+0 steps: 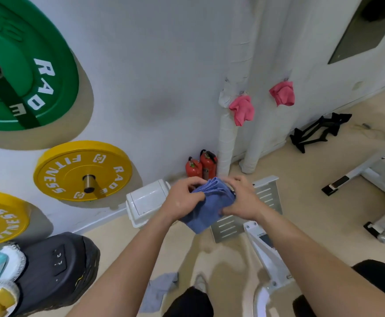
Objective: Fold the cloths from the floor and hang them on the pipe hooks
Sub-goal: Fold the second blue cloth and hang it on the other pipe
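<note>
A blue cloth (210, 207) is bunched and partly folded between both hands in front of me. My left hand (183, 197) grips its left side, and my right hand (244, 200) holds its right side with fingers curled over the top edge. Two pink cloths hang from hooks on the white wrapped pipes: one (242, 109) on the left pipe (229, 133), the other (282, 93) on the right pipe. A grey-blue cloth (158, 291) lies crumpled on the floor near my feet.
Two red fire extinguishers (200, 167) stand by the pipes. A white bin (145, 202) sits against the wall. Green and yellow weight plates (81, 170) hang on the left wall. A white bench frame (264, 243) and a slotted metal plate are on the right.
</note>
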Demonstrator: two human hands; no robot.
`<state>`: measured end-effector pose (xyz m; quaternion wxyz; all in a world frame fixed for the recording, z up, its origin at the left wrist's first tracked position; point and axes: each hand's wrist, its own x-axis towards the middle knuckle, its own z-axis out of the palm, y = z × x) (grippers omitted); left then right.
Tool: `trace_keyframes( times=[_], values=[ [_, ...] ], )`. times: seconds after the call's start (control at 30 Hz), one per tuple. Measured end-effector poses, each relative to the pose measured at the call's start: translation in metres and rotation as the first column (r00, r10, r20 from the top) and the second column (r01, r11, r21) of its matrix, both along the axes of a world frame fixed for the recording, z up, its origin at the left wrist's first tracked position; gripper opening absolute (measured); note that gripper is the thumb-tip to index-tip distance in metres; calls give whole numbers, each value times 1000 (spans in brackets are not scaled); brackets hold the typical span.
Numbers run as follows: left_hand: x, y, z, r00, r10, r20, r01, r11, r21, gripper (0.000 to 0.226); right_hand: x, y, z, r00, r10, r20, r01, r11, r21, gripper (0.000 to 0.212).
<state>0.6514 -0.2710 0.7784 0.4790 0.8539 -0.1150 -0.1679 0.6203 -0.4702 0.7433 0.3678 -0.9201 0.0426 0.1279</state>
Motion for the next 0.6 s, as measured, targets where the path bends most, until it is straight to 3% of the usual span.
trace_keyframes(
  times=[0.1, 0.27, 0.37, 0.5, 0.6],
  values=[
    [50, -8, 18, 1000, -26, 10, 26, 998, -56, 34, 45, -16, 18, 998, 55, -43, -54, 998, 28, 65],
    [131, -26, 33, 996, 71, 52, -68, 996, -54, 31, 101, -51, 55, 992, -105, -76, 122, 957, 262, 18],
    [168, -52, 36, 990, 120, 77, -120, 993, -4, 22, 136, -69, 69, 950, -312, 24, 280, 882, 379, 21],
    [203, -109, 51, 979, 131, 158, -129, 991, -28, 15, 182, -97, 85, 826, -563, 20, 411, 626, 662, 17],
    [219, -146, 64, 968, 180, 173, -157, 978, -136, 19, 205, -109, 89, 790, -613, 7, 444, 581, 682, 29]
  ],
)
